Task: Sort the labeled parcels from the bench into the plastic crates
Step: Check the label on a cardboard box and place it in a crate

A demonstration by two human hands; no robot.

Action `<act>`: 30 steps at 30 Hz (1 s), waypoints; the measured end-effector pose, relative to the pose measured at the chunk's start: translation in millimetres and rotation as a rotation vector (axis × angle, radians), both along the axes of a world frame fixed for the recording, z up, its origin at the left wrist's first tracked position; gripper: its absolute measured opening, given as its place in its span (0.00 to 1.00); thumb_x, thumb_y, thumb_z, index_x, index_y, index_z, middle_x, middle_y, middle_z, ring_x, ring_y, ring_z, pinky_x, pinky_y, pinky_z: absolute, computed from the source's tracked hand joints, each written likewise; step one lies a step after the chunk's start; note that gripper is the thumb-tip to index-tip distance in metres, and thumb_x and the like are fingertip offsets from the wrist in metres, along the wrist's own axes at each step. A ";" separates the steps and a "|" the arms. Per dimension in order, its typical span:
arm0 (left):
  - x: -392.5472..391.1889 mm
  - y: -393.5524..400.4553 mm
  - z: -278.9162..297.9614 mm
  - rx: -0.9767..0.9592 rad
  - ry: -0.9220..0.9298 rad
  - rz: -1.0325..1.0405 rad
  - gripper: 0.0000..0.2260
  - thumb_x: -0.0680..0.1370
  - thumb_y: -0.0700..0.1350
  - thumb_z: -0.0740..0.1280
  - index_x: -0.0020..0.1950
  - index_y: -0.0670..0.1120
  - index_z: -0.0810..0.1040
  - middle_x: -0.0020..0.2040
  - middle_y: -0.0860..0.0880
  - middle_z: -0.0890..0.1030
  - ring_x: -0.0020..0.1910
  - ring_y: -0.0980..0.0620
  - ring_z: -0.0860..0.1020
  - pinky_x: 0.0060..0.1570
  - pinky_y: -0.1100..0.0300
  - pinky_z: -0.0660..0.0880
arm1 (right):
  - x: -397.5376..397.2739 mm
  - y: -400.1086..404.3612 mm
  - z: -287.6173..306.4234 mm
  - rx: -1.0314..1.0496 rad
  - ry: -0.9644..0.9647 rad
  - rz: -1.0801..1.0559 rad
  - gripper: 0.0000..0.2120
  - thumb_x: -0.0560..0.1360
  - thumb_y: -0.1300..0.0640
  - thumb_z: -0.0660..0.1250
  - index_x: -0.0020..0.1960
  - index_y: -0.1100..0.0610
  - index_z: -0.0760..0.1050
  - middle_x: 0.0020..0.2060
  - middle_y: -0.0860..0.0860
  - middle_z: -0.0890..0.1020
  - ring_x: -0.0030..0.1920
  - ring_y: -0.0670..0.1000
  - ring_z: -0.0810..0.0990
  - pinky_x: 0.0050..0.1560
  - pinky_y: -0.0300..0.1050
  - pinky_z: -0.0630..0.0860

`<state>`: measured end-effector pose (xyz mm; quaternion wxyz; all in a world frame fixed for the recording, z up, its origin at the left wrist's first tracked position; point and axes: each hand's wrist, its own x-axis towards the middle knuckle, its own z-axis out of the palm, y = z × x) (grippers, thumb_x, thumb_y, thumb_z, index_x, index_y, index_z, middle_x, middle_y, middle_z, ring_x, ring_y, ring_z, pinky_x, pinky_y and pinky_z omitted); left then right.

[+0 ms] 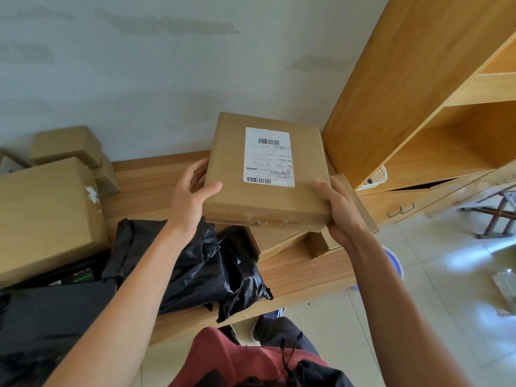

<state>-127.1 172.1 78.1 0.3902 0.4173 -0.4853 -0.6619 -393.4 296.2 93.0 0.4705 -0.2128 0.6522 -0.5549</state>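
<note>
The wooden bench [293, 272] carries brown boxes at its left end and black poly bags [201, 263] near its front edge. You hold the labelled parcel [268, 174] above its right end, your left hand [192, 194] and right hand [342, 210] gripping opposite sides, thumbs on top.

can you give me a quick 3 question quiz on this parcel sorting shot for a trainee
1. True or false: both hands hold the labeled box.
2. What lies on the bench under the left forearm? A) black plastic bags B) a red crate C) a roll of tape
3. Fill in: the label on the held box faces ____.

Key:
1. True: the left hand and right hand grip opposite sides.
2. A, the black plastic bags.
3. Up, toward the camera.
</note>
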 end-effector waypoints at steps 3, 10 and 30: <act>0.5 1.6 1.3 -0.006 0.006 0.012 0.26 0.72 0.45 0.73 0.70 0.48 0.76 0.63 0.50 0.84 0.62 0.49 0.82 0.58 0.52 0.78 | 1.6 2.6 -2.1 -0.027 -0.053 0.008 0.18 0.82 0.55 0.68 0.71 0.52 0.77 0.60 0.52 0.86 0.59 0.54 0.85 0.49 0.46 0.82; -1.0 14.5 2.6 0.093 -0.079 -0.002 0.43 0.71 0.69 0.71 0.82 0.54 0.62 0.77 0.56 0.71 0.70 0.61 0.73 0.73 0.40 0.70 | 28.5 -6.4 -14.6 -0.104 -0.013 -0.257 0.24 0.81 0.51 0.70 0.76 0.50 0.71 0.62 0.49 0.85 0.58 0.50 0.85 0.52 0.46 0.83; -4.4 6.7 8.0 0.071 0.000 0.122 0.36 0.78 0.37 0.72 0.83 0.51 0.62 0.68 0.54 0.82 0.65 0.51 0.82 0.68 0.38 0.75 | 57.2 -3.4 -16.3 -0.149 0.051 -0.288 0.50 0.73 0.29 0.69 0.84 0.39 0.43 0.84 0.48 0.54 0.78 0.54 0.67 0.72 0.61 0.73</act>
